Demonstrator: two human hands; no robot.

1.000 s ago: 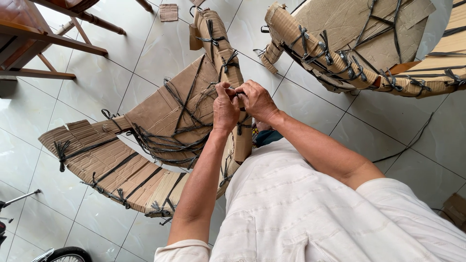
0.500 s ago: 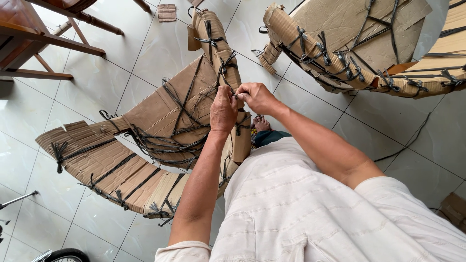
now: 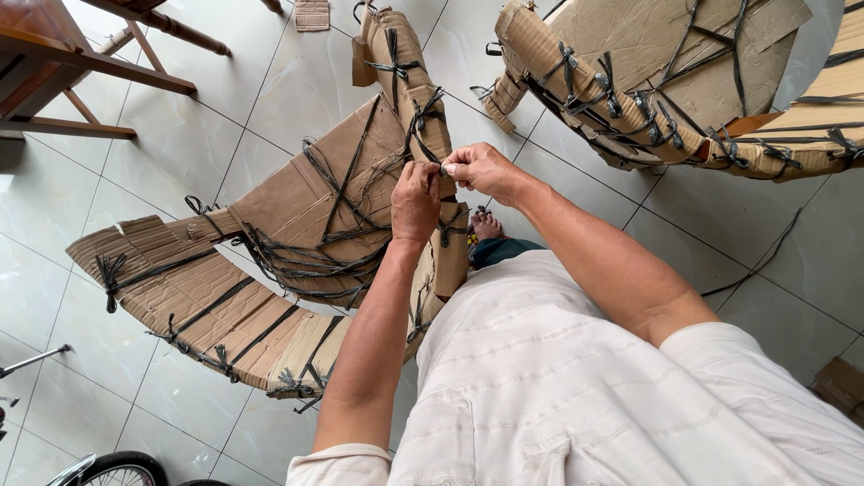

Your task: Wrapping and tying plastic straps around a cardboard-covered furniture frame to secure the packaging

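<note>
Both hands meet over the cardboard-wrapped chair (image 3: 297, 243), which stands on the tiled floor (image 3: 180, 144) directly in front of the person. The left hand (image 3: 416, 200) is closed, its fingers pinching a black strap (image 3: 423, 117) where it crosses the chair's wrapped arm piece. The right hand (image 3: 481, 169) is closed too, thumb and fingers pinched on the strap end just beside the left hand; the two hands touch or nearly touch at the fingertips. The chair is covered in brown corrugated cardboard, bound all over with black straps knotted in many places, and its curved lower part sweeps out to the left of the hands. Just below the hands, beside the chair's arm piece, a bare foot (image 3: 487, 225) shows on the floor. A second cardboard-wrapped piece (image 3: 648, 72), tied the same way, lies beyond the chair to the upper right. A wooden table (image 3: 63, 63) with dark red-brown legs stands to the upper left of the chair. A bicycle wheel (image 3: 117, 470) peeks in at the bottom left, well apart from the chair.
</note>
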